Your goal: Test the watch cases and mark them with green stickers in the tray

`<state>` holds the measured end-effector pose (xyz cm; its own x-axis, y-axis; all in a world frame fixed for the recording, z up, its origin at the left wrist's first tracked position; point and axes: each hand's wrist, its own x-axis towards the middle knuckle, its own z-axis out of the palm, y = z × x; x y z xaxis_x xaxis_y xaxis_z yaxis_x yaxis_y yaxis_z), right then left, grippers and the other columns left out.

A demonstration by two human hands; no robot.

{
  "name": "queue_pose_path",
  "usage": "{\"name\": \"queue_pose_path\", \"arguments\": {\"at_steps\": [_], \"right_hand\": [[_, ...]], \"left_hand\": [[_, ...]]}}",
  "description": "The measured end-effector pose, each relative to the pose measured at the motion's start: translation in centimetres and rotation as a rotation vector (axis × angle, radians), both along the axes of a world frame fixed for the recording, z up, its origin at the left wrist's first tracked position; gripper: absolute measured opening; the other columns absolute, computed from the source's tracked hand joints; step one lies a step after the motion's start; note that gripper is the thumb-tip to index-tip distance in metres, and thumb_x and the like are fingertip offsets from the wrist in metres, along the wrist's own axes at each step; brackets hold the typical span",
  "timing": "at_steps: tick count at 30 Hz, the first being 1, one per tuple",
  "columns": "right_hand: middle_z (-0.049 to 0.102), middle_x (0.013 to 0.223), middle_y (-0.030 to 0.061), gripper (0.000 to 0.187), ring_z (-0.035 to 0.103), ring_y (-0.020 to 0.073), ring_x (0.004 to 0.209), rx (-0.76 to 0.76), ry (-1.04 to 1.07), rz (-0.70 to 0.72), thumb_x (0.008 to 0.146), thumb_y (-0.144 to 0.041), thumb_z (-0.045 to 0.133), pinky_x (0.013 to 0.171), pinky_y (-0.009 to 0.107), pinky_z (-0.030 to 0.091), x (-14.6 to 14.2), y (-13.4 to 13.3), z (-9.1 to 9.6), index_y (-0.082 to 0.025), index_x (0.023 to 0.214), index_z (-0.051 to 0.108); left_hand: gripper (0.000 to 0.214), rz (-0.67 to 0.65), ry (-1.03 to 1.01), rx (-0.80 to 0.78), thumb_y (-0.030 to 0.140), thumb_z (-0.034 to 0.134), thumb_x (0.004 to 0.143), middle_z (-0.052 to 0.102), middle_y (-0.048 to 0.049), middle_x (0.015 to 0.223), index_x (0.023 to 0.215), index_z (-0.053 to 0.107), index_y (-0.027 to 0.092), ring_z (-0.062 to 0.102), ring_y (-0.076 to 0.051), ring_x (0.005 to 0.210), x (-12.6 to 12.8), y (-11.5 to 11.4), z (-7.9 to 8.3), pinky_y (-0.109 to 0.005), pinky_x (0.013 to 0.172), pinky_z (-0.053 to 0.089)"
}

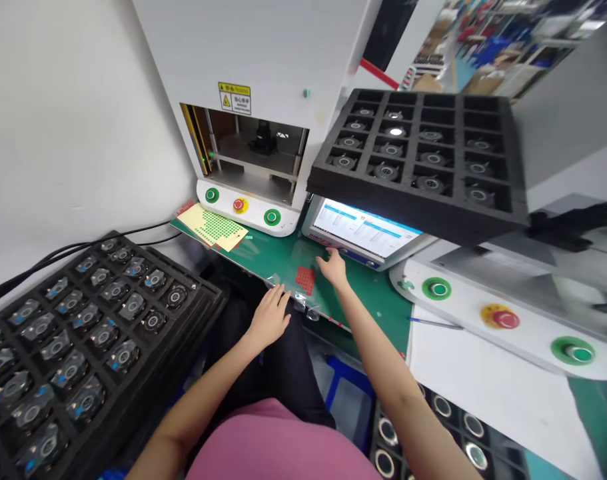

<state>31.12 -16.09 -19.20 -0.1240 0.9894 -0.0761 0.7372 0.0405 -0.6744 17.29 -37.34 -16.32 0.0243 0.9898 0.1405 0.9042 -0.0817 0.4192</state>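
My left hand (270, 313) rests on the front edge of the green mat (378, 297), fingers together and flat on a clear plastic sheet (290, 280). My right hand (333, 268) lies on the same sheet, fingers spread, just right of a block of small red stickers (306, 280). Neither hand grips anything that I can see.
A white machine (256, 133) with green and red buttons stands behind. A lit screen (360, 230) sits right of it under a black foam tray (423, 160) of round parts. A second tray (78, 333) lies at my left. A yellow sticker sheet (213, 228) and blue pen (436, 324) lie nearby.
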Motion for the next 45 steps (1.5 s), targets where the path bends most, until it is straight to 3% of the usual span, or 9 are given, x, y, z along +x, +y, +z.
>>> {"name": "queue_pose_path", "arguments": {"at_steps": [5, 14, 20, 25, 35, 41, 45], "right_hand": [[0.06, 0.12, 0.0086, 0.035, 0.062, 0.0204, 0.102, -0.127, 0.1, -0.158, 0.092, -0.035, 0.058, 0.086, 0.042, 0.054, -1.9, 1.9, 0.0, -0.017, 0.122, 0.056], [0.057, 0.126, 0.0094, 0.036, 0.059, 0.0223, 0.108, -0.265, 0.322, -0.297, 0.092, -0.034, 0.059, 0.09, 0.044, 0.052, -1.8, 1.4, 0.8, -0.017, 0.123, 0.055], [0.059, 0.121, 0.0087, 0.035, 0.062, 0.0204, 0.102, -0.476, 0.537, -0.376, 0.092, -0.035, 0.058, 0.085, 0.041, 0.055, -1.8, 1.8, 1.7, -0.016, 0.122, 0.055], [0.06, 0.119, 0.0084, 0.035, 0.062, 0.02, 0.1, -0.572, 0.656, -0.391, 0.092, -0.035, 0.058, 0.083, 0.04, 0.055, -1.1, 0.7, 1.7, -0.016, 0.121, 0.056], [0.06, 0.119, 0.0099, 0.036, 0.062, 0.0204, 0.101, -0.63, 0.659, -0.4, 0.091, -0.035, 0.059, 0.085, 0.04, 0.054, 1.5, -1.9, 1.4, -0.014, 0.12, 0.056], [0.06, 0.119, 0.0097, 0.035, 0.062, 0.0204, 0.101, -0.584, 0.629, -0.447, 0.092, -0.035, 0.059, 0.085, 0.041, 0.054, 1.8, -1.0, 1.7, -0.015, 0.12, 0.056], [0.06, 0.119, 0.009, 0.035, 0.062, 0.0204, 0.101, -0.576, 0.614, -0.468, 0.092, -0.036, 0.058, 0.084, 0.041, 0.055, 1.6, -0.5, 2.0, -0.016, 0.121, 0.056]], "left_hand": [[0.055, -0.08, 0.092, -0.084, 0.011, 0.047, 0.081, 0.05, -0.0238, 0.141, 0.135, 0.047, 0.003, 0.043, -0.031, 0.136, 0.0, 2.9, -1.2, -0.051, 0.114, 0.033], [0.062, -0.196, 0.123, -0.15, 0.007, 0.047, 0.075, 0.045, -0.0184, 0.147, 0.137, 0.047, 0.004, 0.038, -0.026, 0.14, -1.2, 2.9, -1.1, -0.044, 0.118, 0.027], [0.063, -0.224, 0.117, -0.163, 0.008, 0.045, 0.076, 0.043, -0.0175, 0.148, 0.139, 0.046, 0.005, 0.036, -0.024, 0.141, -1.6, 2.9, -1.0, -0.045, 0.118, 0.027], [0.063, -0.231, 0.122, -0.183, 0.007, 0.045, 0.076, 0.042, -0.0175, 0.149, 0.139, 0.045, 0.005, 0.036, -0.024, 0.141, -1.7, 2.9, -0.8, -0.045, 0.118, 0.027], [0.057, -0.233, 0.151, -0.197, 0.006, 0.041, 0.081, 0.043, -0.0185, 0.148, 0.137, 0.047, 0.002, 0.035, -0.028, 0.141, -1.2, 2.7, -0.8, -0.049, 0.118, 0.026], [0.061, -0.25, 0.139, -0.176, 0.004, 0.045, 0.08, 0.041, -0.0159, 0.15, 0.141, 0.044, 0.009, 0.033, -0.026, 0.143, -0.8, 4.1, -1.1, -0.047, 0.118, 0.026], [0.053, -0.261, 0.138, -0.163, 0.009, 0.051, 0.086, 0.044, -0.0164, 0.149, 0.139, 0.046, 0.011, 0.035, -0.028, 0.141, -0.7, 5.1, -0.9, -0.053, 0.116, 0.027]]}}
